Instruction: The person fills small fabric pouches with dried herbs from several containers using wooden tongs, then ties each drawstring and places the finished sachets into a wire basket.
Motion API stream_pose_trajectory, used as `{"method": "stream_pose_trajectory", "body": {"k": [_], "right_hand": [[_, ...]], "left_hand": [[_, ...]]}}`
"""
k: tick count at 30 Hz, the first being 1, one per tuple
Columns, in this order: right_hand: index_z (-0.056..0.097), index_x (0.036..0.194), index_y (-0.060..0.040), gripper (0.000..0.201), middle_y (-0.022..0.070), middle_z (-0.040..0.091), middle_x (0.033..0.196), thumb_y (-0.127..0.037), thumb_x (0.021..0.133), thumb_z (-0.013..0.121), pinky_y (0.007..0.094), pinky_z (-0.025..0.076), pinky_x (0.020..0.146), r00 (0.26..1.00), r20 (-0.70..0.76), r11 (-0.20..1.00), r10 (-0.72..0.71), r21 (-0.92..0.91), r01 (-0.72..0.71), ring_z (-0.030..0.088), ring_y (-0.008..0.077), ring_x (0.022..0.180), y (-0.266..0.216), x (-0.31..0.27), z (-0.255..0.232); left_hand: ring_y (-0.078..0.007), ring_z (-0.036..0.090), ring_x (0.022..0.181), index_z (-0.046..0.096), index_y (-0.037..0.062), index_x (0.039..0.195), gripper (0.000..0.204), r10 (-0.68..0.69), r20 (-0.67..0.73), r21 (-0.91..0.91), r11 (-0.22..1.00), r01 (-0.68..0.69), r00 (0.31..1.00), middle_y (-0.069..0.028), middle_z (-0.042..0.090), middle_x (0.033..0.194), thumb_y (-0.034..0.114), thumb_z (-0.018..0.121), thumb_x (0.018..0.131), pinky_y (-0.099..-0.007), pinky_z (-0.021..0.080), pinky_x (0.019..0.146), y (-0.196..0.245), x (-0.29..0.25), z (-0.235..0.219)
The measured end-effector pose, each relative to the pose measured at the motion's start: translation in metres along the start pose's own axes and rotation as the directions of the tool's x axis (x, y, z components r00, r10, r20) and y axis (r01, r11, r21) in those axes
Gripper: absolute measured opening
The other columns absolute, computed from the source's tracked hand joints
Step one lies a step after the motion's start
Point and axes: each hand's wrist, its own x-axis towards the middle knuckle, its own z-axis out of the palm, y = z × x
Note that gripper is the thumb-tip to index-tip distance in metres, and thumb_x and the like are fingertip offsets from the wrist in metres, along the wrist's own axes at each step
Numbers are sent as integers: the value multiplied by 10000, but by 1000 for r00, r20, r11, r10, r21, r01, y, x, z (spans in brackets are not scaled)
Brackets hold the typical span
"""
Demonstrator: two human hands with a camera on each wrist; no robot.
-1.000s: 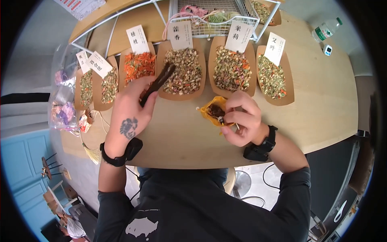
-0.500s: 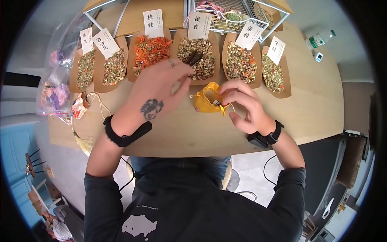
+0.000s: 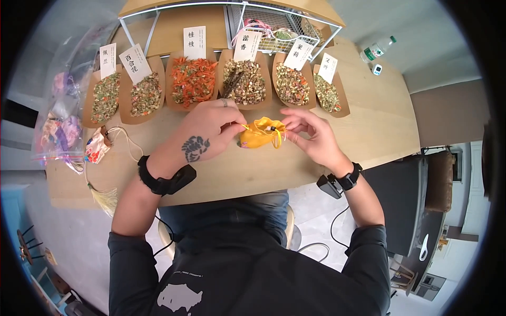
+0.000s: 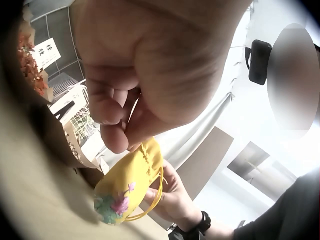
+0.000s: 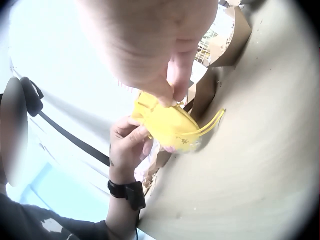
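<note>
A small yellow drawstring pouch (image 3: 255, 138) is held over the table's middle with its mouth spread and a cord loop hanging at its front. My left hand (image 3: 210, 126) pinches the left side of its rim between thumb and finger. On the opposite side, my right hand (image 3: 314, 138) pinches the rim. In the left wrist view, a pink and green flower shows on the pouch (image 4: 122, 192). Dark tongs (image 3: 232, 83) lie on the chopped herbs in the paper tray (image 3: 268, 89) just beyond my left hand.
Several labelled paper trays of dried herbs line the back, one filled with orange shreds (image 3: 194, 81). At left are a patterned pouch (image 3: 97, 147) with a tassel and a clear plastic bag (image 3: 47, 137). A white-framed rack (image 3: 232, 4) stands behind; a bottle (image 3: 378, 50) is at back right.
My left hand has let go of the tongs, leaving them on the herbs, and has come to the pouch's left rim. My right hand has stayed at the pouch, which is now held from both sides.
</note>
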Motion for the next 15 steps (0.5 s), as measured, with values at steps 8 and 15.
{"method": "stream_pose_trajectory", "body": {"k": [8,15], "right_hand": [[717,1325,-76,481,104,742,933,107,881,712,364,588,812,980,59,809,-188,-557,189,718,232,885,-17,-22,-21],[634,1443,-103,682,95,699,971,157,812,646,362,572,782,989,133,876,69,-482,4,693,237,843,-49,-14,-4]], "left_hand": [[-146,702,737,695,-21,898,108,-238,123,-196,946,259,963,-68,643,815,62,730,957,-290,495,616,3,-17,-52],[-180,752,948,662,-1,1064,98,-86,368,-624,715,314,926,-84,651,1097,94,640,1057,-304,608,752,-6,-16,-28]]}}
